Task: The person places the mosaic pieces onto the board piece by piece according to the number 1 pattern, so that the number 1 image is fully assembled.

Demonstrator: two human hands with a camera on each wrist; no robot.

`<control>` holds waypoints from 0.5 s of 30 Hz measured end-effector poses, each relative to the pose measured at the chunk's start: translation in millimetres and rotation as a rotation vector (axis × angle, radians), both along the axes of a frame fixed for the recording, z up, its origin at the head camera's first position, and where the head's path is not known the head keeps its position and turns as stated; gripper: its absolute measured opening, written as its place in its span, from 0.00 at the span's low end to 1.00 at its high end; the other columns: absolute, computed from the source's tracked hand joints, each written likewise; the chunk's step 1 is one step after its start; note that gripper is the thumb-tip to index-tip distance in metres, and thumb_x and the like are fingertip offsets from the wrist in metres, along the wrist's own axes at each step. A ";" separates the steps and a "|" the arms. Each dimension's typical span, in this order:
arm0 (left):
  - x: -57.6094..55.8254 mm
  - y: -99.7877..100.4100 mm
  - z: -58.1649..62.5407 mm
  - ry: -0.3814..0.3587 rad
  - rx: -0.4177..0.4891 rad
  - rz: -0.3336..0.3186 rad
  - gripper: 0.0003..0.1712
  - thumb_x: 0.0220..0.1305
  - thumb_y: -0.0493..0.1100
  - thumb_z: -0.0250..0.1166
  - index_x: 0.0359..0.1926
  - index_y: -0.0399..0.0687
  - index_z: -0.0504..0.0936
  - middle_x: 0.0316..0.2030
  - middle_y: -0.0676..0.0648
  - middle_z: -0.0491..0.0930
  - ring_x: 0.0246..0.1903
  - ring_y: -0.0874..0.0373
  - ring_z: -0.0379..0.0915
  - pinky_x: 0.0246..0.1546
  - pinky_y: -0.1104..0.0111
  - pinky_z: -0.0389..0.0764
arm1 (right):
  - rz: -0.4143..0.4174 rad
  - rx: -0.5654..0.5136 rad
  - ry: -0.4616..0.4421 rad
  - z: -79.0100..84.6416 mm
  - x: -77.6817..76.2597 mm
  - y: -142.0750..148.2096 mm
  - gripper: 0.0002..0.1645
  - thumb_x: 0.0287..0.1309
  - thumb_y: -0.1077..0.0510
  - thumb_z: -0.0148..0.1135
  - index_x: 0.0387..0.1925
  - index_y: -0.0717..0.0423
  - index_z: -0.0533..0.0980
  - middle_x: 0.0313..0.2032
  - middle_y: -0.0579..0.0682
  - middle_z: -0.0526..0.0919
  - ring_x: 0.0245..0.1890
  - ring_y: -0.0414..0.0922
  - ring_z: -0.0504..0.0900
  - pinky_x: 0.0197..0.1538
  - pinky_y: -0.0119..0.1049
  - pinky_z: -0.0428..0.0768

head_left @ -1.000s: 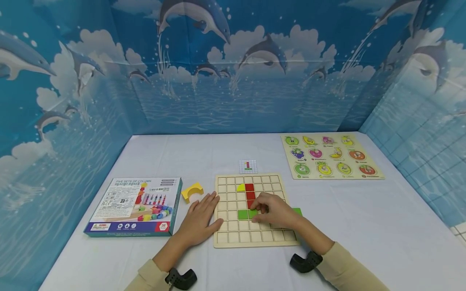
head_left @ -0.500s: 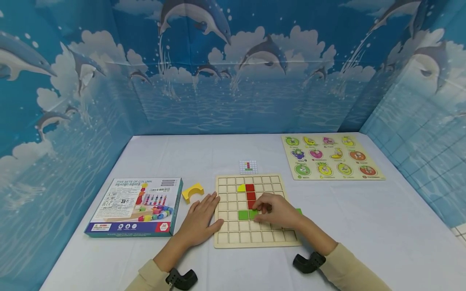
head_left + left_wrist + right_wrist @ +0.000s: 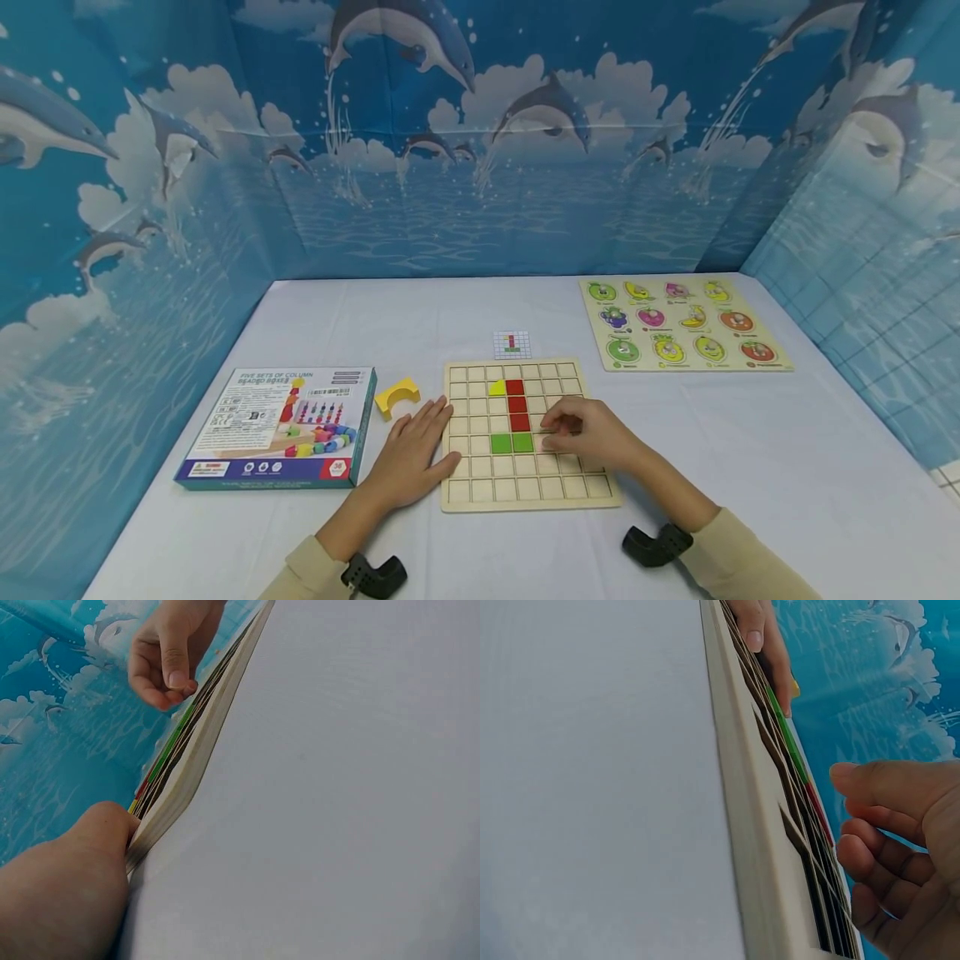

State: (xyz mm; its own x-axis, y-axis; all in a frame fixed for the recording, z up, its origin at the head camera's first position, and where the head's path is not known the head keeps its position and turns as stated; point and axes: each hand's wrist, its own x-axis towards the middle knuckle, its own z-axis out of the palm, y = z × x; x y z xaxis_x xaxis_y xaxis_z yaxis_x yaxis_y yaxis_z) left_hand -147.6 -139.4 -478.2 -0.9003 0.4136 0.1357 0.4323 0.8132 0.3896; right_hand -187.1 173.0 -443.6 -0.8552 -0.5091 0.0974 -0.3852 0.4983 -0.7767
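Note:
A wooden grid board [image 3: 480,492] lies on the white table, with a column of red square tiles [image 3: 518,404] in its cells. Left of the top red tile sits a yellow tile [image 3: 498,387] with a cut corner. Two green square tiles [image 3: 512,443] lie side by side beneath the column. My left hand [image 3: 415,454] lies flat, fingers and thumb touching the board's left edge. Over the board's right half, my right hand [image 3: 592,433] hovers beside the green tiles, fingers loosely bent. In the right wrist view its thumb and fingers [image 3: 855,859] hold nothing.
A small pattern card [image 3: 512,344] lies behind the board. To the left are a yellow arch block [image 3: 396,397] and a flat toy box [image 3: 277,429]. A fruit picture board [image 3: 686,323] lies at the back right. Dolphin-print curtain [image 3: 480,208] surrounds the table.
My right hand has let go of the right green tile and shifted rightward. A green piece previously visible past the right wrist is now hidden. My left hand has stayed still.

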 end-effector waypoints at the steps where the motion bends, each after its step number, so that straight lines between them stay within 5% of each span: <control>1: -0.2 0.0 -0.2 0.002 -0.001 -0.001 0.41 0.69 0.60 0.50 0.74 0.42 0.57 0.74 0.45 0.53 0.73 0.50 0.46 0.68 0.47 0.48 | -0.007 -0.002 -0.004 1.1 0.5 1.5 0.10 0.52 0.58 0.73 0.36 0.55 0.82 0.31 0.43 0.79 0.31 0.40 0.75 0.35 0.31 0.75; 15: -0.5 -0.3 0.5 0.011 0.001 -0.005 0.41 0.69 0.61 0.50 0.74 0.42 0.58 0.74 0.45 0.53 0.73 0.50 0.46 0.67 0.47 0.49 | -0.060 -0.017 0.007 2.2 2.0 25.2 0.09 0.53 0.58 0.72 0.36 0.55 0.82 0.30 0.43 0.79 0.31 0.42 0.76 0.36 0.32 0.75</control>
State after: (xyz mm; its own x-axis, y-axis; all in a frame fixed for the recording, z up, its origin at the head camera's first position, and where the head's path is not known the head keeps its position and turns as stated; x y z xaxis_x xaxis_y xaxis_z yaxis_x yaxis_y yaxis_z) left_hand -148.1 -139.7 -477.7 -0.8966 0.4181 0.1459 0.4407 0.8106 0.3856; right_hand -185.1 198.2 -441.4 -0.8832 -0.4555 0.1119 -0.3608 0.5074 -0.7826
